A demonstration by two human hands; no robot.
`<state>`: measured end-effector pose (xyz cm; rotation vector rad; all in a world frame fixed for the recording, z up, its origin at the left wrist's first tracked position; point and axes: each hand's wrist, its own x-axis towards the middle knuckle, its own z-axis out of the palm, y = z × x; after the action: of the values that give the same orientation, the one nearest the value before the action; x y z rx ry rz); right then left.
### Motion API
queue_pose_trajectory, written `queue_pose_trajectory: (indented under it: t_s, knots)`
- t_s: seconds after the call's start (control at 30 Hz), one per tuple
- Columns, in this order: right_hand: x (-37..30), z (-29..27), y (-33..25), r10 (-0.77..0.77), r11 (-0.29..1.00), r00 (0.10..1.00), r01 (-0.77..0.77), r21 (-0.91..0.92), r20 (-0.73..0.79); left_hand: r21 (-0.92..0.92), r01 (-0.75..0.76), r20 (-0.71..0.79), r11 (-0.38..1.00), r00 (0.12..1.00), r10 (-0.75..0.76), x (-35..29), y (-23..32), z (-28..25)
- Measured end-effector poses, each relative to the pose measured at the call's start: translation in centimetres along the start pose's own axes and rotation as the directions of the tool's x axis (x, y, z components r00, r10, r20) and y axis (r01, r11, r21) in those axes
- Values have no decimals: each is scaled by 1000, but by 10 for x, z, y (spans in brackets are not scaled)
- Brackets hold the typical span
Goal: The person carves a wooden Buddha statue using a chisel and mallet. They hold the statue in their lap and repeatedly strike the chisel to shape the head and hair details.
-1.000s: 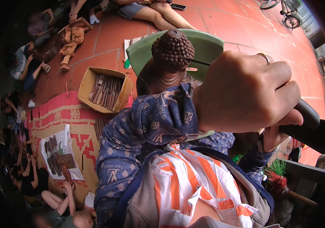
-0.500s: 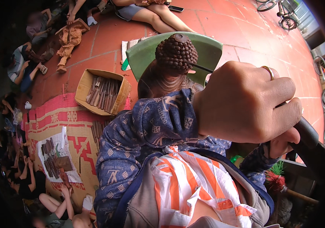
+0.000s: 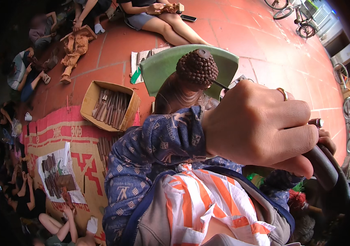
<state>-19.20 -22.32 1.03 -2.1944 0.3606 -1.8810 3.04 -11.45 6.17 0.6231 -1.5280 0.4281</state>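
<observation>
Far to the left of the dark brown statue (image 3: 197, 67), a woven red and tan mat (image 3: 87, 133) lies on the floor, and a row of carving tools (image 3: 50, 176) sits on a white sheet (image 3: 66, 152) on it. An orange-brown carved figure (image 3: 76, 51) is also left of the statue, farther off. Nearer the statue, on the same side, an open cardboard box (image 3: 129, 112) holds wood-handled chisels (image 3: 111, 107). The statue, with a bumpy round top, is in front of a green plastic chair back (image 3: 224, 67). Just right of the statue, the left hand (image 3: 259, 128) has its fingers curled close together around a thin dark tool (image 3: 220, 84), whose tip meets the bumps. Farther right, the right hand (image 3: 327, 142) shows bent fingers beside a black rounded tool (image 3: 324, 169); how tightly they close, one cannot tell.
</observation>
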Motion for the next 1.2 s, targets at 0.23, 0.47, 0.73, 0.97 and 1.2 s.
queue_pose_trajectory:
  t_s: [0.23,0.47,0.73,0.97,1.2]
  knots:
    - [5,-4,-12,87,994,990,-94,63,111,47,28,101,999,994,-33,1,6,-4]
    - [-3,-8,-9,170,985,978,-173,22,118,359,83,475,930,841,-258,-6,4,5]
    - [2,-15,-30,580,684,717,-686,247,387,123,197,472,973,850,-232,3,29,9]
    - [-11,-8,-29,538,798,822,-568,200,188,135,17,340,991,938,-63,3,19,5]
    - [-26,-17,-3,432,828,890,-456,327,148,161,15,244,987,968,-54,0,10,1]
